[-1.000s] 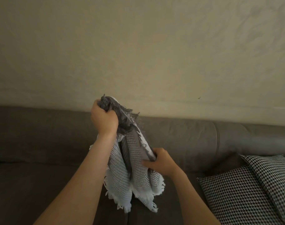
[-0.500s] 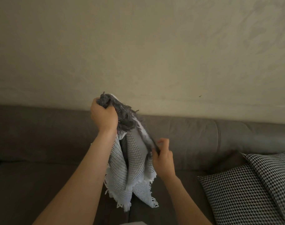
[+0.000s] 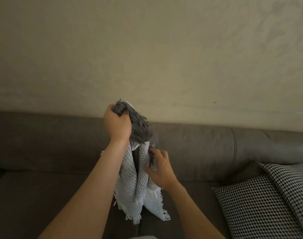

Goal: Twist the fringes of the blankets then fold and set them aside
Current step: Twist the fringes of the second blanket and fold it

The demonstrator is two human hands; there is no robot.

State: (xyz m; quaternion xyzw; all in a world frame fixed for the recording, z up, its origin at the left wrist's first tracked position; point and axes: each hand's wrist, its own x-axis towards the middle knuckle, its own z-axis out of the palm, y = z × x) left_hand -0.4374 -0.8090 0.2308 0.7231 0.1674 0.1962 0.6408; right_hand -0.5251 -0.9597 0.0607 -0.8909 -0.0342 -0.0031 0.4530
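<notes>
Grips clamped: left hand (image 3: 117, 125) on gray fringe (image 3: 140, 131), right hand (image 3: 160, 171) on blanket strand (image 3: 151, 158).

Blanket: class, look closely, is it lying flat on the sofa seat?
No, the left hand grips the blanket by its grey fringed end, so it hangs in the air above the sofa.

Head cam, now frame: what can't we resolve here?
- Head view: the gray fringe is bunched in the left hand; the fist hides whether the strands are twisted.
- The right hand has its fingers at a gray strand, but they are motion-blurred; pinch or touch is unclear.
- The blanket hangs bunched; its own folds hide its middle.
- The houndstooth pillows are cut off by the right and bottom edges.
</notes>
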